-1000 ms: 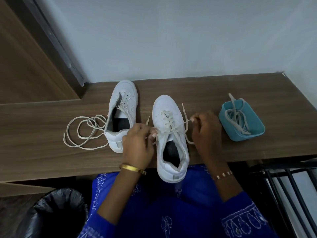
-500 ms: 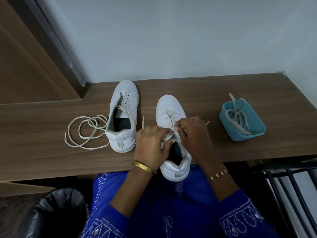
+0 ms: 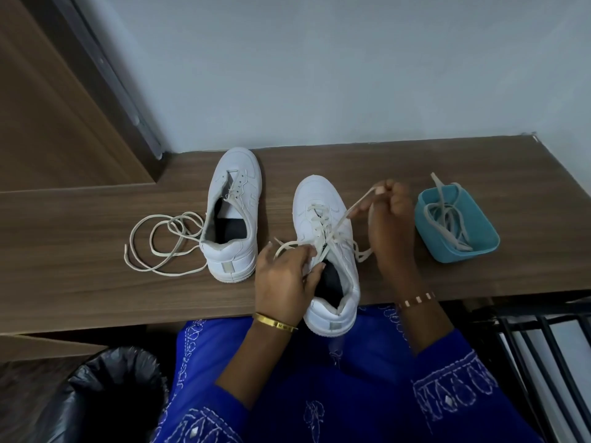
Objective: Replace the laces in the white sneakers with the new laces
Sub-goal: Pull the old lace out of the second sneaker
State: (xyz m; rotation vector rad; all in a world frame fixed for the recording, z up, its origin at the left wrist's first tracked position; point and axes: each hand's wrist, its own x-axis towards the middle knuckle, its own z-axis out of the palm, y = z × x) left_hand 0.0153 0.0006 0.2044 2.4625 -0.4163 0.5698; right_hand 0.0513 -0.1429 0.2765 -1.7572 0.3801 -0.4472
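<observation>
Both hands are busy on the near sneaker (image 3: 326, 244), the one whose heel hangs over the desk (image 3: 80, 282) edge above my lap. From the head view, my left hand (image 3: 284, 279) grips the shoe at its collar, thumb curled toward the dark opening, fingers lying on the lace strands at the upper eyelets. My right hand (image 3: 388, 225) is clenched on one end of the lace (image 3: 359, 204), pinched at the fingertips and drawn taut up and away to the right of the toe.

Half a second ago both hands were huddled together over the tongue, working at an eyelet; now the right has swung out and pulled the slack through. I judge that one more crossing has just been threaded and tightened, so this shoe is partly laced, with the top eyelets apparently yet to go. The other end trails loose off the left side, near my left fingers.

Further left stands the second sneaker (image 3: 235, 212), untouched, whether it is fully unlaced I cannot tell, and a loose lace (image 3: 160, 241) lies coiled on the desk beside it. To the right, just beyond my right hand, a blue tub (image 3: 479, 247) holds another lace (image 3: 447, 219).
</observation>
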